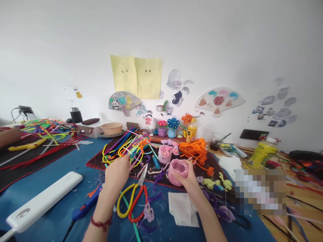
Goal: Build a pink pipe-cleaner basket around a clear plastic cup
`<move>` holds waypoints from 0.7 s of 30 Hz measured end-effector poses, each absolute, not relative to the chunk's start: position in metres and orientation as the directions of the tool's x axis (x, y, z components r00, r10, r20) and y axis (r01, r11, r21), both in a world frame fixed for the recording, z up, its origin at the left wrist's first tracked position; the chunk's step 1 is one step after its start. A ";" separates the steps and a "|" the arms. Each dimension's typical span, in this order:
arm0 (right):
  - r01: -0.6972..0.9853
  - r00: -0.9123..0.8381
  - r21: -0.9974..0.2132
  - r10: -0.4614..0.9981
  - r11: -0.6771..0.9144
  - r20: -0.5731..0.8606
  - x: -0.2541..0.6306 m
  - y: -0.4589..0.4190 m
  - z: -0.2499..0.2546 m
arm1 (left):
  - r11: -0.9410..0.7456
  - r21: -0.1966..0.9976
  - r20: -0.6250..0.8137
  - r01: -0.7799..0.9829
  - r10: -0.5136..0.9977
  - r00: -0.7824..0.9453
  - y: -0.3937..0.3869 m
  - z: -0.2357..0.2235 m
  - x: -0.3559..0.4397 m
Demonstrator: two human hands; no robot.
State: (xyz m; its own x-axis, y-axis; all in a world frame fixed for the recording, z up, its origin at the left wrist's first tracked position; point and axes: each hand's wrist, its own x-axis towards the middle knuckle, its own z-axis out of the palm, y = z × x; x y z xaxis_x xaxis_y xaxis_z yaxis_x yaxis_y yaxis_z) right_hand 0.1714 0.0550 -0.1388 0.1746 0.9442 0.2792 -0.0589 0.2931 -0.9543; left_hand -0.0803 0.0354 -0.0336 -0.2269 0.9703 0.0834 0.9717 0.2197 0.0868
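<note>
My right hand is closed round a small pink pipe-cleaner basket, held just above the dark mat. My left hand reaches forward into a pile of coloured pipe cleaners, fingers curled at the strands; what they pinch is hidden. A red cord bracelet sits on my left wrist. Scissors with yellow and red handles lie between my arms. Just behind the basket, a second pink pipe-cleaner pot stands on the mat.
Orange pipe-cleaner pieces lie at the mat's right. A white tissue, a blue glue gun and a long white device lie on the blue table. Another person's hand rests at far left. A yellow bottle stands right.
</note>
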 end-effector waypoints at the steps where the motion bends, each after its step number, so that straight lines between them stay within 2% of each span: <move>1: -0.054 0.160 -0.953 0.945 0.297 0.285 0.171 0.054 -0.139 | 0.248 0.069 0.083 0.966 0.964 -0.254 0.039 -0.033 -0.088; 4: -0.035 0.109 -0.957 0.953 0.288 0.283 0.171 0.048 -0.141 | 0.252 0.035 0.073 0.967 0.965 -0.254 0.048 -0.032 -0.102; 10: -0.022 0.006 -0.957 0.957 0.291 0.290 0.171 0.041 -0.143 | 0.128 -0.017 0.024 0.992 0.992 -0.128 0.060 -0.042 -0.089; 21: 0.047 0.045 -0.961 0.960 0.274 0.276 0.175 0.040 -0.138 | 0.123 -0.114 -0.009 0.986 0.992 -0.125 0.069 -0.046 -0.080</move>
State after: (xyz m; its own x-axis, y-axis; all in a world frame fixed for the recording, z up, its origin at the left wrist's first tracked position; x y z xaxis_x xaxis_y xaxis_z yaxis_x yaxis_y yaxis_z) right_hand 0.1745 0.0402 -0.1379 0.0445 0.9602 0.2756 0.0473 0.2736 -0.9607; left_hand -0.0800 0.0691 -0.0457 -0.1248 0.9921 -0.0086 0.9858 0.1230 -0.1144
